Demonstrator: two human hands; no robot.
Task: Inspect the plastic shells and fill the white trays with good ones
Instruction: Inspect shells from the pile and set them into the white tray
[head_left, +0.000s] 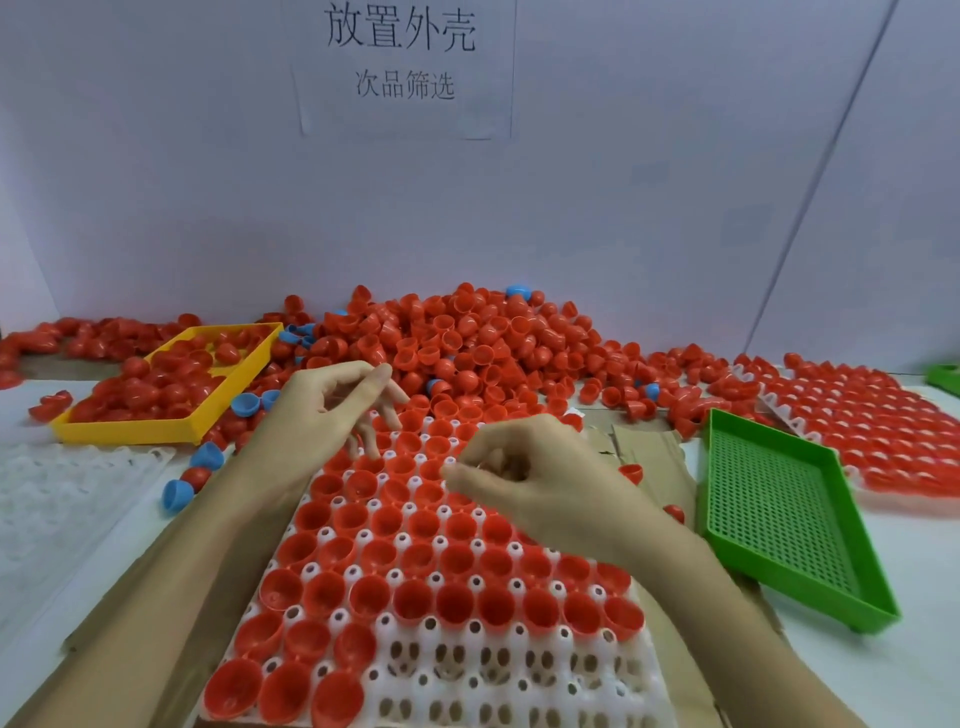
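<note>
Filling the white tray (524, 670) at the middle of the desk (914, 561), row by row toward the near edge. Hovering over the far rows with both hands, neither showing a shell between the fingers. Left hand (332, 410) hanging open, fingers spread and loosely bent above the top rows. Right hand (524, 478) curling its fingers inward over the upper middle of the tray; impossible to tell whether anything small is pinched there, nothing red showing in the grip.

Doing this step well, probably: reaching into the red shell pile (467, 343) just beyond the tray, turning each shell to check rim and wall for cracks or dents, then seating it mouth-up in a free pocket so that it sits level between the white posts. Keeping blue shells (244, 404) out of the rows. Dropping rejects in a side bin rather than back on the pile; which of the yellow tray (130, 432) or the empty green basket (795, 587) serves for that cannot be told.

Red shells in the tray (415, 600) looking glossy, thin-walled, cup-shaped, all open side up, most pockets taken. Two near rows standing mostly bare, about three shells sitting at the left end of the nearest row.
</note>
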